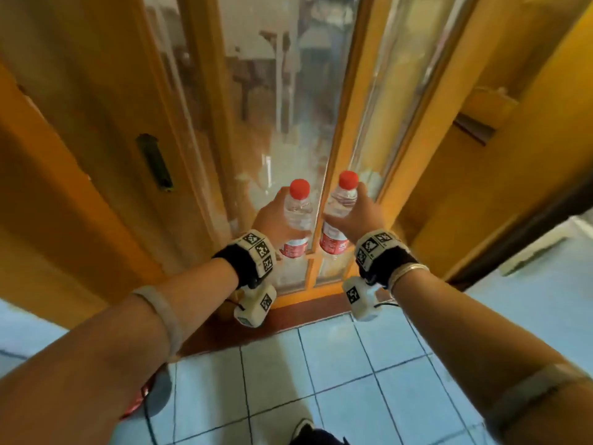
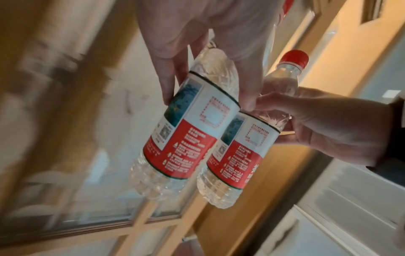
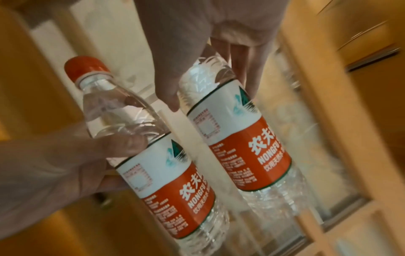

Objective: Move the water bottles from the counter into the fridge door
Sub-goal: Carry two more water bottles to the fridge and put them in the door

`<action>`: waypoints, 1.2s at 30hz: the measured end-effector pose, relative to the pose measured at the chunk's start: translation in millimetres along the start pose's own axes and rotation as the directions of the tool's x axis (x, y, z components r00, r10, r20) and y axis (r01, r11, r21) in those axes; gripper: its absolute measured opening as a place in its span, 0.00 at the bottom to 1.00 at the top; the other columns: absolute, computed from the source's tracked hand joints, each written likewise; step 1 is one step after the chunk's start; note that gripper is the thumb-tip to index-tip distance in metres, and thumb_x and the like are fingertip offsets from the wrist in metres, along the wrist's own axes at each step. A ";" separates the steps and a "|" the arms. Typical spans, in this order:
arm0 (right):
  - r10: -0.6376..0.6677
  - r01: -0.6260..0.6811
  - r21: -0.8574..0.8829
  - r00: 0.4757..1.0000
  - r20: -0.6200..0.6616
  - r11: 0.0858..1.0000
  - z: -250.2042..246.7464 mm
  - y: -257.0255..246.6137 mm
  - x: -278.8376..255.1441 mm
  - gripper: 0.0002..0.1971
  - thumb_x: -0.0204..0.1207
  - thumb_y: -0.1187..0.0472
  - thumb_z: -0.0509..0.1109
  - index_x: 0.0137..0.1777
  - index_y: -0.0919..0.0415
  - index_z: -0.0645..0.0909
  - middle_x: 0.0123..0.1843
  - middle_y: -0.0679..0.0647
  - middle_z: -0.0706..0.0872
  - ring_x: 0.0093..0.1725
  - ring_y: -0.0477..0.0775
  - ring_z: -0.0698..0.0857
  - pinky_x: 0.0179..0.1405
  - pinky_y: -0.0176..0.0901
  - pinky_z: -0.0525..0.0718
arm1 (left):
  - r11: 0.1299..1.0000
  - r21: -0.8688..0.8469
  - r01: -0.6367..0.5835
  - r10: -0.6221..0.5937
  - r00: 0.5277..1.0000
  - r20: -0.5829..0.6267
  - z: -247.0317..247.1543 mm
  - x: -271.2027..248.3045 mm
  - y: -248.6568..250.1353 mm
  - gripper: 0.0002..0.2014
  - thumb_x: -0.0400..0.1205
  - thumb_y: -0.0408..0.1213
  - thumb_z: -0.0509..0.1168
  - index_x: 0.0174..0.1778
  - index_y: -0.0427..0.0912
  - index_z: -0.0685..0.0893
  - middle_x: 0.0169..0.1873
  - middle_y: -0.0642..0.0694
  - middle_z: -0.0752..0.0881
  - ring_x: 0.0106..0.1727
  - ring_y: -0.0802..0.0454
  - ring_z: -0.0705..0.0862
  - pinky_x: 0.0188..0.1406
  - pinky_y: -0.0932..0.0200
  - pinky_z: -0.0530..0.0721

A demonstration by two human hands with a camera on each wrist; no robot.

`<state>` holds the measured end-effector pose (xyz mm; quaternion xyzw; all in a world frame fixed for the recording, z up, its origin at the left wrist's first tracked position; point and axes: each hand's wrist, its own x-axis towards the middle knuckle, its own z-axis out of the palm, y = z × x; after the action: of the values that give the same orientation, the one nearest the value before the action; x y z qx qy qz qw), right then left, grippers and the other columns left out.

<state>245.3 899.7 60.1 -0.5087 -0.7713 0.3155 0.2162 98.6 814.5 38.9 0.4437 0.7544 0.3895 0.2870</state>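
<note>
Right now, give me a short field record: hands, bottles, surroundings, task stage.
left hand: grips the left bottle around its upper body
right hand: grips the right bottle around its upper body
bottles: two, clear, red caps, red and white labels, roughly upright, side by side in the air
ahead: yellow wooden door with glass panes
floor: light blue tiles
fridge: not in view
task stage: both bottles carried, neither placed yet
</note>
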 end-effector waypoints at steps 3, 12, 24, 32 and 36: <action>0.109 -0.111 -0.032 0.992 -0.065 0.993 -40.1 37.8 15.0 0.42 0.66 0.49 0.79 0.76 0.55 0.61 0.63 0.61 0.84 0.60 0.64 0.84 0.56 0.53 0.84 | 0.995 0.038 -0.091 0.089 0.994 0.067 44.8 29.7 33.8 0.43 0.60 0.38 0.82 0.70 0.51 0.69 0.60 0.46 0.85 0.62 0.43 0.84 0.66 0.47 0.79; 0.336 -0.336 0.059 0.882 -0.331 0.940 -140.6 134.7 21.8 0.30 0.64 0.54 0.80 0.63 0.52 0.69 0.59 0.54 0.86 0.57 0.60 0.86 0.57 0.56 0.84 | 0.967 -0.104 -0.234 0.255 0.910 0.327 169.2 87.6 121.5 0.35 0.67 0.33 0.78 0.67 0.52 0.71 0.54 0.47 0.85 0.56 0.46 0.84 0.57 0.54 0.81; 0.519 -0.516 0.198 0.607 -0.602 0.834 -234.2 202.3 15.5 0.29 0.66 0.51 0.77 0.64 0.52 0.69 0.51 0.52 0.84 0.51 0.56 0.83 0.51 0.44 0.77 | 0.849 -0.138 -0.510 0.476 0.624 0.620 289.5 133.6 232.9 0.32 0.65 0.39 0.79 0.62 0.52 0.71 0.55 0.49 0.86 0.56 0.49 0.84 0.63 0.47 0.80; 0.631 -0.687 0.270 0.347 -0.693 0.675 -285.3 225.3 -4.9 0.35 0.66 0.47 0.78 0.68 0.57 0.65 0.55 0.62 0.86 0.55 0.66 0.85 0.52 0.49 0.80 | 0.757 -0.225 -0.613 0.538 0.391 0.747 355.2 136.9 299.0 0.42 0.63 0.47 0.79 0.71 0.52 0.66 0.61 0.45 0.84 0.61 0.42 0.84 0.63 0.40 0.82; 0.653 -0.735 0.316 0.221 -0.725 0.600 -304.4 235.1 -27.2 0.35 0.66 0.46 0.78 0.67 0.64 0.71 0.58 0.64 0.87 0.58 0.66 0.85 0.59 0.53 0.83 | 0.751 -0.290 -0.593 0.534 0.287 0.796 389.9 121.0 324.1 0.44 0.65 0.38 0.79 0.75 0.46 0.63 0.64 0.44 0.81 0.61 0.47 0.81 0.67 0.48 0.77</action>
<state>607.6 1022.4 108.9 -0.8882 -0.2954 0.0833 0.3419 493.2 1150.5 94.0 0.8177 0.3222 0.1755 0.4435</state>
